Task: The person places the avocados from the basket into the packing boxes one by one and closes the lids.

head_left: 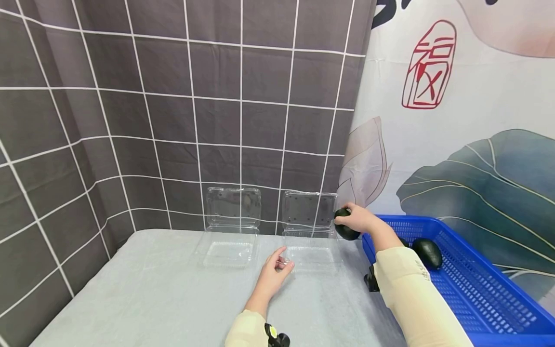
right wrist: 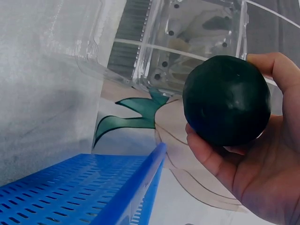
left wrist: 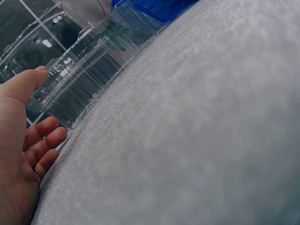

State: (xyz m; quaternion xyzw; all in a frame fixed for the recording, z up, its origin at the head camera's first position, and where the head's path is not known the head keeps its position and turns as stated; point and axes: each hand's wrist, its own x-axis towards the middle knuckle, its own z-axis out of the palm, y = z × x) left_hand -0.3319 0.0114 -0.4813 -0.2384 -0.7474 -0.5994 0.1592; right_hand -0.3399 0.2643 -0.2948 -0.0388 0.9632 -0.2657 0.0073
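Observation:
My right hand point(head_left: 357, 219) grips a dark green avocado point(right wrist: 227, 101) at the back right, beside the raised lid of the right clear plastic clamshell container point(head_left: 312, 255). In the right wrist view the fingers and thumb curl round the avocado from the right. My left hand point(head_left: 274, 270) is at that container's left front corner, its thumb point(left wrist: 33, 82) over the rim and the other fingers curled low beside the wall. Part of the left hand's grip is hidden in the left wrist view. The container has its lid point(head_left: 309, 208) up.
A second clear clamshell container point(head_left: 230, 253), lid up, stands to the left. At right is a blue perforated basket point(head_left: 490, 294) with more avocados point(head_left: 427, 253) in it, partly hidden by my right sleeve point(head_left: 412, 284). A grid-patterned curtain point(head_left: 217, 120) hangs behind the table point(head_left: 165, 299).

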